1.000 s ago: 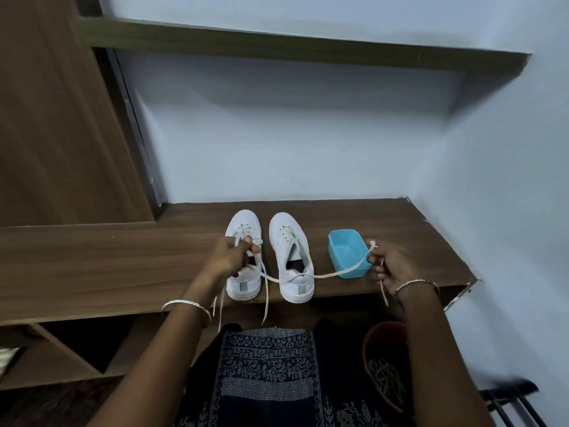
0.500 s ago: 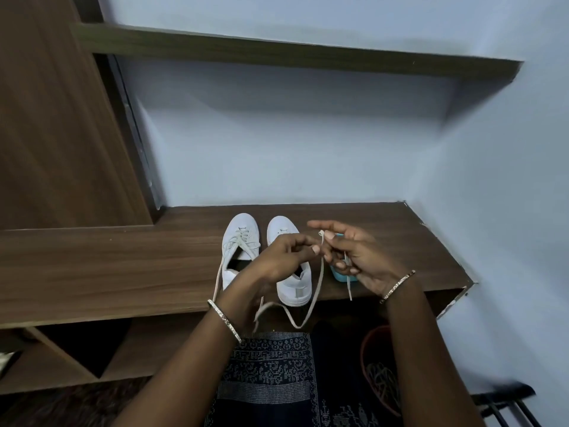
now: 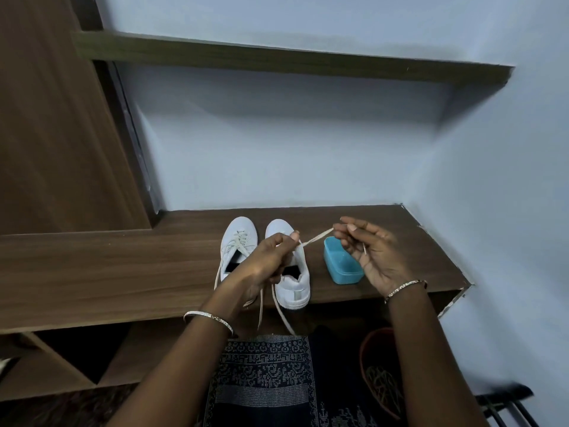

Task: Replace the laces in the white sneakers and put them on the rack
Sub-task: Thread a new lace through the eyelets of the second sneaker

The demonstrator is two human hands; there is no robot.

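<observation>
Two white sneakers (image 3: 238,232): stood side by side on the wooden ledge (image 3: 123,272), toes at 12 o'clock, within easy reach for lacing.
Lace (image 3: 317,238): was stretched taut between both hands above the right-hand shoe, with the slack hanging toward 6 o'clock; probably drawn straight to free its tip.
Left hand (image 3: 264,263): pinched the lace, anchoring it.
Right hand (image 3: 369,251): at 2 o'clock from the other hand, pinched the lace end.
Blue tub (image 3: 341,266): sat just beside the shoes, at their 3 o'clock.
</observation>
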